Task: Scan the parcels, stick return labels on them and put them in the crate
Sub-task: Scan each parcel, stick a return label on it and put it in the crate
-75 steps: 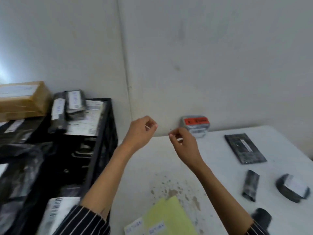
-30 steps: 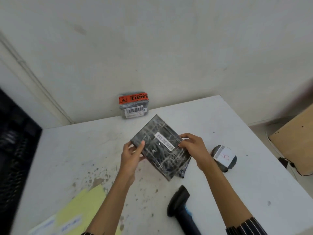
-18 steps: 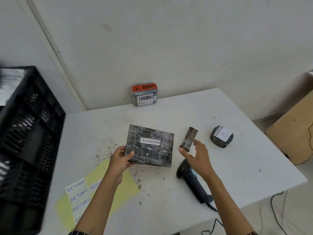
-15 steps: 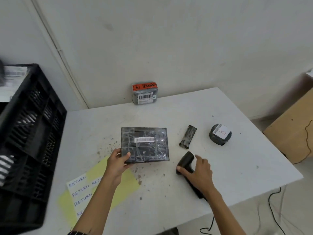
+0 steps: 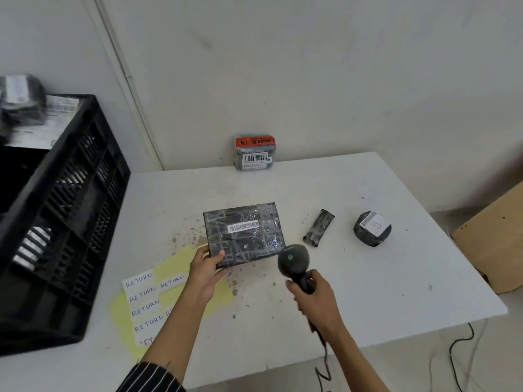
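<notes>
A flat black parcel (image 5: 244, 233) with a white barcode strip faces up in the middle of the white table (image 5: 368, 292). My left hand (image 5: 206, 271) grips its near left corner. My right hand (image 5: 314, 295) holds the handle of a black barcode scanner (image 5: 294, 261), whose head is raised just right of the parcel's near edge. A yellow sheet of handwritten RETURN labels (image 5: 150, 301) lies left of my left arm. The black crate (image 5: 65, 210) stands at the table's left end.
Three more parcels sit on the table: a grey one with an orange tape strip (image 5: 254, 152) against the wall, a small black roll (image 5: 319, 227) and a round black one with a white label (image 5: 372, 228). A cardboard box (image 5: 492, 239) stands off the right edge. Cables hang below.
My right hand let go of the flat parcel, reached past the small roll, then took the scanner off the table and lifted it. My left hand laid the parcel flat.
</notes>
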`<state>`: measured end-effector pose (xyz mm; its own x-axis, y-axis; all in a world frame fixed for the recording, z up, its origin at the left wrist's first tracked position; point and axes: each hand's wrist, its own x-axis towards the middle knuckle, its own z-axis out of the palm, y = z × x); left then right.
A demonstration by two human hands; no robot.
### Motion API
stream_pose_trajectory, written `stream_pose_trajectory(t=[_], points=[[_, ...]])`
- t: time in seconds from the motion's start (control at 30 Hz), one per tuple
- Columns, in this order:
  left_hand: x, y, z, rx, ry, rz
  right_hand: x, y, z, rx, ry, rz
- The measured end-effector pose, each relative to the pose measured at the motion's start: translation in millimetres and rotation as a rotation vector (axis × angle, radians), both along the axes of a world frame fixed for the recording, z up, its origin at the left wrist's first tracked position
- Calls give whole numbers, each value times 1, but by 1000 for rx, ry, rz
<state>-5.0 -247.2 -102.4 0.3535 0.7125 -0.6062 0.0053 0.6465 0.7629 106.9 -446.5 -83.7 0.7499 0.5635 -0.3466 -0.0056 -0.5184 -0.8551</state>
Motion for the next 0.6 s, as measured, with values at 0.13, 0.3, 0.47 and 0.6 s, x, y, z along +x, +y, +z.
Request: stream_pose_trajectory(t=[0.13,0.3,0.47,0.6], points=[[8,-5,0,-9,-18,22,-20,7,30,205,159,69],[15,-10,5,5,-43,59,-34,14,56,322,203,119],[17,-14,10,22,-44,61,-38,19,63,337,210,134],[18,-15,9,23,-35,74,-38,20,62,328,180,146]])
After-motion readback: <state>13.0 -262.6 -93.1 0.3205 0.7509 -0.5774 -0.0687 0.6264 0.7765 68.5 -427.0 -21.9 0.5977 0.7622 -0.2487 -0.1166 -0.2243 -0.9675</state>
